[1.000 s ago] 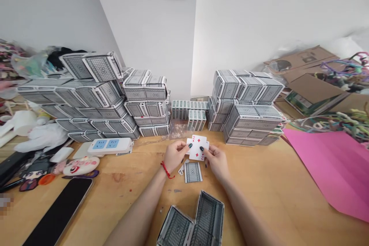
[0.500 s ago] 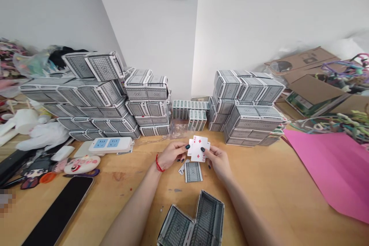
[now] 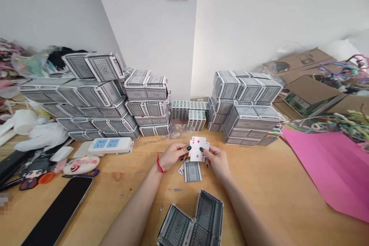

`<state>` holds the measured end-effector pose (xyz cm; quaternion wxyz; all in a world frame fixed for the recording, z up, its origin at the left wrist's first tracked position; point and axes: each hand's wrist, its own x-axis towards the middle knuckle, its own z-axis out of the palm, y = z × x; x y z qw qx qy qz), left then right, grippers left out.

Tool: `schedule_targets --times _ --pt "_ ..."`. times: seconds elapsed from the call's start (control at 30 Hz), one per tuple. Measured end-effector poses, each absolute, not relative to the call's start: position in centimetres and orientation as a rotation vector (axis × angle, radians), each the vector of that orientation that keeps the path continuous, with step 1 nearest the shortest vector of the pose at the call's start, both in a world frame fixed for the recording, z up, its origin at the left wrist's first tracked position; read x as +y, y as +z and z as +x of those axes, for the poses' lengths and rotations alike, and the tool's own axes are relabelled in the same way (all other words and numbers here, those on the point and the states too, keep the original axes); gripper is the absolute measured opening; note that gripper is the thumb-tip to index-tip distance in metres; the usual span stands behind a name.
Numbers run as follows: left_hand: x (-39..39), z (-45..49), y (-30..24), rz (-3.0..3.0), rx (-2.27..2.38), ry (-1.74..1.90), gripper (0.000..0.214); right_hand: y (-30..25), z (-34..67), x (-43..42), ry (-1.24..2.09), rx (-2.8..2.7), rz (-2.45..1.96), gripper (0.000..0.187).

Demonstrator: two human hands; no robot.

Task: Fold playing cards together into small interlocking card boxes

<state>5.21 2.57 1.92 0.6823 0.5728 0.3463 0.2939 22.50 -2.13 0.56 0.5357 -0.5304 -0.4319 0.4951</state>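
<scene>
Between my two hands are a few playing cards (image 3: 198, 149), face up, with a two of diamonds on top and the edges of others showing behind it. My left hand (image 3: 173, 155), a red string at its wrist, pinches the left edge. On the right side my right hand (image 3: 215, 157) grips them, its thumb lying on the front card. Just below, more playing cards (image 3: 193, 172) rest on the table, mostly back up, and a seven pokes out at their left. Nearer to me stand joined open boxes made of cards (image 3: 191, 223).
Stacked card-built blocks (image 3: 98, 92) rise at the left, more blocks (image 3: 250, 111) at the right. Small card packs (image 3: 196, 119) stand between them. A phone (image 3: 57, 211), a power strip (image 3: 111, 145), pink paper (image 3: 325, 169) and a cardboard box (image 3: 314, 88) lie around.
The held cards have drawn closer together, with less of the rear cards showing at the left. Both hands stay nearly in place; the view has shifted slightly.
</scene>
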Motion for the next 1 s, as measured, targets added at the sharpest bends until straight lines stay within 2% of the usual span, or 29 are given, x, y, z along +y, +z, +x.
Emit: schedule_targets --times 0.4,0.67,1.0 --pt "2.3 5.8 2.3 1.307 0.860 0.699 0.037 0.5 22.5 -2.1 1.157 -1.037 -1.275 0.035" --pt "2.3 6.2 2.2 1.320 0.931 0.754 0.030 0.6 22.4 -2.1 1.176 -1.032 -1.272 0.037" --pt "2.3 6.5 1.8 1.283 1.012 0.795 0.023 0.3 22.4 -1.9 1.200 -1.015 -1.243 0.030"
